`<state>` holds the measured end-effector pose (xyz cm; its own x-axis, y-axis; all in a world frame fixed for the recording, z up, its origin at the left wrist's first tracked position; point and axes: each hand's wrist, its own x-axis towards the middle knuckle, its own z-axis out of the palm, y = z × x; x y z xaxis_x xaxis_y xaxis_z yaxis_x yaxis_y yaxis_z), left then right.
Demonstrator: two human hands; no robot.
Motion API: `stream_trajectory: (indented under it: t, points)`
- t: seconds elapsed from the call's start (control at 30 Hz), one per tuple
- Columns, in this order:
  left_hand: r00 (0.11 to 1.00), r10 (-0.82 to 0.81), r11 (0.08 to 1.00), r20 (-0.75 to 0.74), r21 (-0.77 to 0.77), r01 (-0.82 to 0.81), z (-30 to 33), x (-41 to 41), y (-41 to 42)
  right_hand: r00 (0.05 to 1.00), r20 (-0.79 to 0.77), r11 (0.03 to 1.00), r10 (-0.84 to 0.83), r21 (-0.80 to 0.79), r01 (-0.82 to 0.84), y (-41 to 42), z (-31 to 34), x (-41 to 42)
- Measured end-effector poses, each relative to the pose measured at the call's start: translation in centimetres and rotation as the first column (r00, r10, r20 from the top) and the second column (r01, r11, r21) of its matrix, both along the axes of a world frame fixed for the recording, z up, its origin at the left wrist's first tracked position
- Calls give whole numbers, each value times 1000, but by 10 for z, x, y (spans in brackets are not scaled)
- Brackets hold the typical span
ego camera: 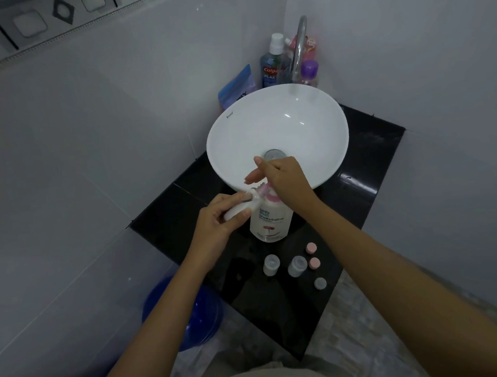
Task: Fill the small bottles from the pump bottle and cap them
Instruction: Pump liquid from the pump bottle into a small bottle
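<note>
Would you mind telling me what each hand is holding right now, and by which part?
The left hand grips a small bottle around its body, its mouth at the spout. The right hand rests on the pump bottle's pump head, pressing rather than gripping.

Dim white-tiled corner walls [85,127] — black counter [371,159], white basin [227,136], chrome tap [300,42].

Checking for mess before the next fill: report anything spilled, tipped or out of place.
Nothing stands out. The pump bottle and two open small bottles stand upright on the counter, three caps loose beside them. The left hand tilts a bottle to the spout. No spill visible.
</note>
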<state>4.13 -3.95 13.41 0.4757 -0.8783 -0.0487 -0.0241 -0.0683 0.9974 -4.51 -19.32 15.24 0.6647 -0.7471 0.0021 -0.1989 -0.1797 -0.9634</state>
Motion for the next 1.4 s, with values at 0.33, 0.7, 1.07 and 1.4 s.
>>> stream_trajectory:
  t: [0.33, 0.7, 1.07, 1.4]
  points:
    - [988, -88, 992, 125, 103, 75, 0, 1, 2, 985, -166, 995, 45, -75, -58, -1, 2, -2]
    - [965, -39, 995, 260, 102, 13, 5, -9, -4, 995, -95, 998, -5, -62, -1, 5, 22, -6]
    - [957, 12, 995, 291, 92, -41, -1, -12, -5, 996, -46, 997, -75, -21, 74, 12, 30, -10]
    - [946, 56, 989, 321, 110, -96, -5, -9, 2, 998, -52, 999, -42, -27, 41, 14, 23, -12]
